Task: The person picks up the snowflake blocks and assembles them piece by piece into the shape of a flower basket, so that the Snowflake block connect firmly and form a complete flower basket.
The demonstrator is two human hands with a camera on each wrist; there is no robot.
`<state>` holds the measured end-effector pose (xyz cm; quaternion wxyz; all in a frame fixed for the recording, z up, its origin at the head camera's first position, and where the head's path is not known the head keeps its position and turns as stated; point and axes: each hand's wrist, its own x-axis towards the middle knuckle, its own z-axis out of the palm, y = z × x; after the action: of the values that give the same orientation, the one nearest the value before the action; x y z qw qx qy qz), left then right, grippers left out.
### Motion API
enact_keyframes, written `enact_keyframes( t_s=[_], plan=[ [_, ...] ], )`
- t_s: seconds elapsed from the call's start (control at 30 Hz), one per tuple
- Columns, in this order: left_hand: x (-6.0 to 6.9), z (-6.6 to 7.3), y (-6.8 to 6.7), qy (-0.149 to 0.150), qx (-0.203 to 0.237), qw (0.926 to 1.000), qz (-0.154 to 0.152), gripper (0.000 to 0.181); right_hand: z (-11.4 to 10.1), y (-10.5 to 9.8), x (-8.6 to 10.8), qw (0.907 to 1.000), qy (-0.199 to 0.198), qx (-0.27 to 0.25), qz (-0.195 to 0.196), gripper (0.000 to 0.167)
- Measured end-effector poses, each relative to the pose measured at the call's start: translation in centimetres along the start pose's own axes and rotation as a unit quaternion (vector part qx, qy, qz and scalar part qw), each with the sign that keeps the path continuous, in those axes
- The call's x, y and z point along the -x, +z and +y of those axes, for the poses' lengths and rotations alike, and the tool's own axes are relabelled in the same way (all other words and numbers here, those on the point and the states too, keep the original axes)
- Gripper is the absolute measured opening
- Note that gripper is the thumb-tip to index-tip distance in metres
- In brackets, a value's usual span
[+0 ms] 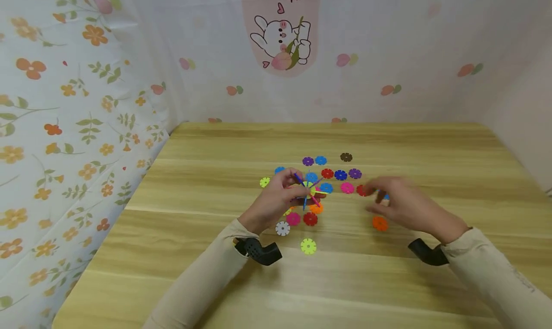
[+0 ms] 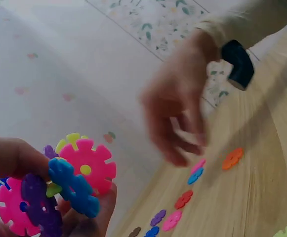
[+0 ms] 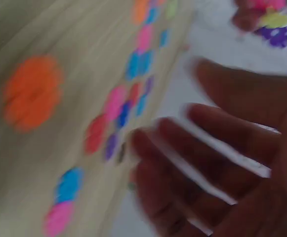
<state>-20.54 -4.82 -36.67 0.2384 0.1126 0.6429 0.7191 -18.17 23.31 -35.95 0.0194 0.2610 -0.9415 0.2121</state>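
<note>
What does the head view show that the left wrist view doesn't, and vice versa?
Only the head view: the white notched plastic disc and the beige left sleeve.

Only the left wrist view: the pink notched plastic disc beside a blue notched plastic disc; the right hand apparently hides that pink one from the head camera.

Both: the left hand holding a multicoloured cluster of interlocked notched plastic discs, the right hand above the wood-grain tabletop, and the orange notched plastic disc lying near it.
</note>
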Motion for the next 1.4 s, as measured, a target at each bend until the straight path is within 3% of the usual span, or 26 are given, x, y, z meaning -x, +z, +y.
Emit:
enact_keyframes(
  t_s=[0.07,0.13,0.3,0.47,0.6,0.83,0.97,1.07,1.13,1.3,1.4],
  plan=[
    [-0.1,-0.1,-0.3,0.004,0.035,0.9994,0.004,0.024,1.5,0.6,0.9,0.9972,0.017,0.064,-0.035,0.027],
    [0.0,-0.1,-0.4,0.001,0.047,0.9989,0.0,0.028,2.5,1.7,1.6,0.9943,0.003,0.098,-0.043,0.025],
    [0.0,-0.1,0.0,0.0,0.08,0.9967,-0.014,0.044,2.9,2.5,1.9,0.9956,-0.036,0.085,-0.014,0.016],
    [0.1,-0.1,0.4,0.004,0.11,0.9936,-0.028,0.027,3.0,2.5,2.1,0.9962,-0.028,0.081,-0.015,0.005],
    [0.1,-0.1,0.6,0.001,0.116,0.9929,-0.028,0.017,2.7,2.8,2.0,0.9951,-0.029,0.092,-0.021,0.017],
    [0.2,0.0,1.5,0.011,0.13,0.9909,-0.035,0.016,3.0,2.4,0.8,0.9978,-0.01,-0.016,-0.064,0.021],
    [0.7,0.0,2.0,0.018,0.124,0.9904,-0.058,0.016,1.5,2.2,1.1,0.989,-0.027,-0.125,-0.074,0.013],
    [1.2,0.2,2.4,0.012,0.13,0.9892,-0.066,0.014,-1.0,1.4,1.6,0.979,-0.025,-0.201,-0.025,0.015],
    [1.5,0.4,2.5,0.011,0.138,0.9883,-0.064,0.019,-2.9,0.6,1.6,0.9746,-0.025,-0.22,0.036,0.015],
    [1.6,0.8,2.7,0.021,0.123,0.9905,-0.057,0.037,-6.3,-0.7,0.8,0.9573,-0.052,-0.212,0.19,0.025],
    [1.5,1.1,2.9,0.03,0.113,0.991,-0.065,0.036,-7.3,-0.8,0.1,0.9477,-0.067,-0.196,0.243,0.027]
  ],
)
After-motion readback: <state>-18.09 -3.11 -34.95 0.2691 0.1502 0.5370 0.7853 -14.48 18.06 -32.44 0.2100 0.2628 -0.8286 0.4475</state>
